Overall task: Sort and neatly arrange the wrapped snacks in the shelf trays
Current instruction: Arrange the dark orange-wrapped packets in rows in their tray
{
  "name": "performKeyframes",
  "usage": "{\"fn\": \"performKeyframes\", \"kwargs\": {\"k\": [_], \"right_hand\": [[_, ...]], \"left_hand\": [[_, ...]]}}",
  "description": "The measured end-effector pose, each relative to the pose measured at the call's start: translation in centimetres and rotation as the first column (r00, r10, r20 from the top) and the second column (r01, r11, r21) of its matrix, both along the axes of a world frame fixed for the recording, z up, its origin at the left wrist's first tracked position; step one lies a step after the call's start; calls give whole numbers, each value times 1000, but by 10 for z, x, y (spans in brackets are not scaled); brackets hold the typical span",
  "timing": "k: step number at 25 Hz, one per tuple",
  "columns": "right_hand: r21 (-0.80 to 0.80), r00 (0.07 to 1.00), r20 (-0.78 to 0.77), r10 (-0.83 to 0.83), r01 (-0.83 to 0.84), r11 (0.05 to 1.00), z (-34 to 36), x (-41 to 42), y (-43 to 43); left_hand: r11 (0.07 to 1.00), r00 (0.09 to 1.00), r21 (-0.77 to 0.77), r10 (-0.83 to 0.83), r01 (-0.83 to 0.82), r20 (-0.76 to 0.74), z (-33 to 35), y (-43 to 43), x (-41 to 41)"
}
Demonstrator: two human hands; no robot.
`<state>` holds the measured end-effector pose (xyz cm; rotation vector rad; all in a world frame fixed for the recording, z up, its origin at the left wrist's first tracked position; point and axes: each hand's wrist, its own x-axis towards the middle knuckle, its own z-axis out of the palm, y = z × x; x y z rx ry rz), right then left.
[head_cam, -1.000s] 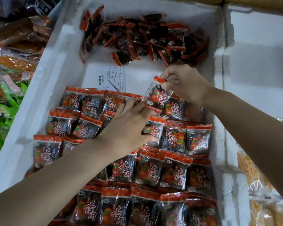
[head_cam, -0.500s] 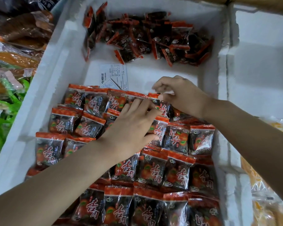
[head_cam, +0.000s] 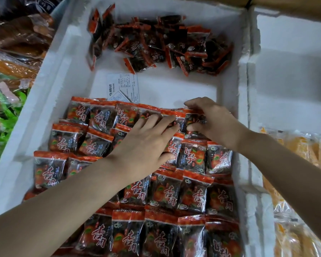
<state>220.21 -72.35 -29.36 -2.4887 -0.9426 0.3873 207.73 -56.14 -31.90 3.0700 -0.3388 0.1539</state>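
A white foam tray (head_cam: 50, 93) holds overlapping rows of red-and-black wrapped snacks (head_cam: 193, 193) across its near half. A loose heap of the same snacks (head_cam: 156, 43) lies at the far end. My left hand (head_cam: 146, 143) lies flat with straight fingers on the packets in the middle of the rows. My right hand (head_cam: 211, 119) pinches one snack packet (head_cam: 194, 118) between thumb and fingers at the right end of the top row, down among the other packets.
A printed paper slip (head_cam: 123, 86) lies on the tray floor between rows and heap. A second white foam tray (head_cam: 293, 71) is on the right. Yellow wrapped snacks (head_cam: 300, 149) sit at the right edge, and brown, orange and green packets (head_cam: 11, 67) at the left.
My right hand has brought the packet down from above the top row into the row's right end. My left hand has stayed pressed on the rows, shifting slightly.
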Motion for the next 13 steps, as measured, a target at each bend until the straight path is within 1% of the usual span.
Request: {"fn": "performKeyframes", "kwargs": {"k": [5, 8, 9, 10, 11, 12, 13], "right_hand": [[-2, 996, 87, 33, -33, 999, -7, -10, -8], [94, 983, 186, -4, -14, 995, -1, -24, -17], [104, 981, 196, 4, -25, 994, 1, -31, -21], [84, 981, 193, 33, -50, 995, 0, -40, -25], [33, 979, 190, 75, -83, 996, -3, -47, -31], [-44, 972, 204, 116, -110, 993, -8, -53, -37], [-124, 956, 249, 154, -127, 984, -14, -56, -43]], "left_hand": [[999, 1000, 42, -2, 1, 17, -6, 1, 1], [998, 999, 61, -2, -1, 53, -10, 1, 0], [998, 998, 69, 3, -7, 63, -11, 0, 0], [997, 998, 75, 7, -12, 68, -12, 0, 0], [997, 998, 80, 10, -16, 69, -13, 0, 0], [996, 998, 86, 14, -19, 66, -13, -1, 0], [995, 998, 93, 20, -26, 66, -14, -1, -1]]}}
